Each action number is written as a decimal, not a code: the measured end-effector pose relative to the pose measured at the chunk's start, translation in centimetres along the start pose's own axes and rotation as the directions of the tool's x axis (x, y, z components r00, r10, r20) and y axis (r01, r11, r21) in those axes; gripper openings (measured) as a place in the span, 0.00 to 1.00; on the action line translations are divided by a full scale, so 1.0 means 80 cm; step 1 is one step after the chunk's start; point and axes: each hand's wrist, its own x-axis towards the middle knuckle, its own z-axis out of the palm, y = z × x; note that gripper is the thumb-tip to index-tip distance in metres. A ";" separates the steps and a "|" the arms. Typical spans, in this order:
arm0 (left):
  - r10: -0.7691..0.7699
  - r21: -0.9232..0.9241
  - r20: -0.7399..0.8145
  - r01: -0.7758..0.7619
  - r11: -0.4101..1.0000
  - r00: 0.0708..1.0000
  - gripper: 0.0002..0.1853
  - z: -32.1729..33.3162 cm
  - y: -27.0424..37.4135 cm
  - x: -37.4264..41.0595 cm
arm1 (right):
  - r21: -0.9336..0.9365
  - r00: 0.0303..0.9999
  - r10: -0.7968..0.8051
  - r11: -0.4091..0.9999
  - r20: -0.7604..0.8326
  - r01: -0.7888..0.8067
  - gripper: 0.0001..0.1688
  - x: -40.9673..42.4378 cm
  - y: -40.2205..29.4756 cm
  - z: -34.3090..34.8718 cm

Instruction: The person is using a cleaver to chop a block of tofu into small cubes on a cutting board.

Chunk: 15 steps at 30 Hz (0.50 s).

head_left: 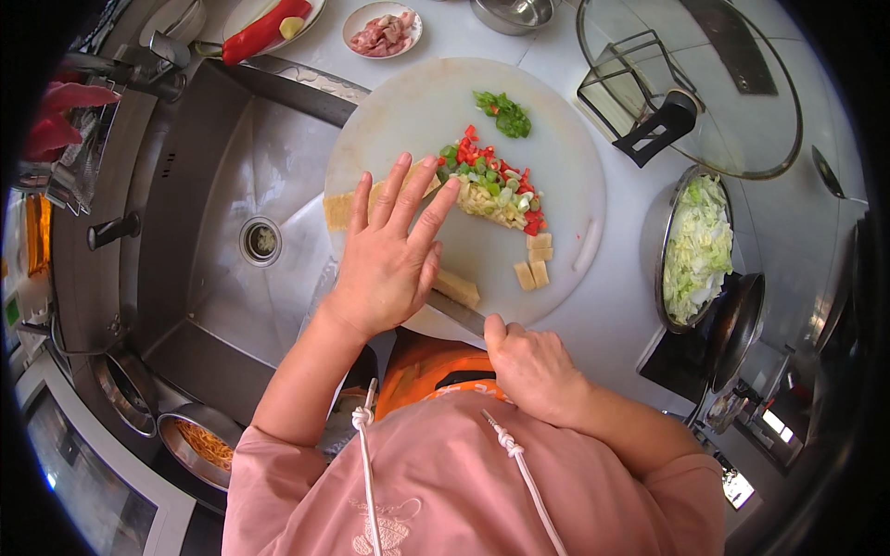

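My left hand (393, 254), its fingers extended and slightly apart, is over the left part of a round white cutting board (556, 125), partly hiding pale yellow strips, perhaps tofu (338, 208). My right hand (532, 365) grips a knife at the board's near edge; its blade (455, 314) lies along a yellow strip (457, 287). Several small cut yellow pieces (539, 254) lie at the board's right. Chopped red pepper (534, 221), sliced scallion (490, 174) and minced garlic or ginger (487, 205) form a pile mid-board. Chopped greens (511, 118) lie farther back.
A steel sink (229, 174) is at left. Behind the board are a plate of raw meat (382, 35), a red pepper (268, 29) and a metal bowl (514, 10). At right are a glass lid (751, 139) and a bowl of cut cabbage (699, 243).
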 end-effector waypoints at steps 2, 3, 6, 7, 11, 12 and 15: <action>-0.006 0.000 0.026 0.006 1.000 1.000 0.38 0.004 0.010 0.001 | 0.010 0.998 -0.025 1.000 -0.065 0.026 0.08 -0.001 0.017 0.029; -0.001 -0.005 0.038 0.002 1.000 0.999 0.39 0.009 0.018 0.002 | 0.032 0.993 -0.032 0.999 -0.111 0.036 0.08 -0.002 0.031 0.057; -0.013 0.063 0.011 0.013 0.998 1.000 0.40 0.015 0.022 0.007 | 0.056 0.983 -0.050 0.997 -0.178 0.061 0.08 0.004 0.047 0.071; -0.016 0.092 -0.005 0.016 0.996 1.000 0.40 0.015 0.024 0.008 | 0.059 0.981 -0.047 0.997 -0.186 0.059 0.08 0.002 0.048 0.072; -0.016 -0.134 -0.091 0.003 0.991 0.996 0.37 0.011 0.016 -0.001 | 0.045 0.967 -0.080 0.995 -0.244 0.094 0.06 0.000 0.053 0.085; -0.015 -0.323 -0.275 -0.078 0.943 0.961 0.32 0.016 0.006 -0.014 | 0.046 0.955 -0.103 0.992 -0.278 0.121 0.06 0.000 0.058 0.090; -0.328 -0.512 -0.485 0.041 0.858 0.811 0.26 0.017 -0.016 -0.074 | 0.158 0.892 -0.136 0.962 -0.431 0.223 0.06 -0.011 0.077 0.100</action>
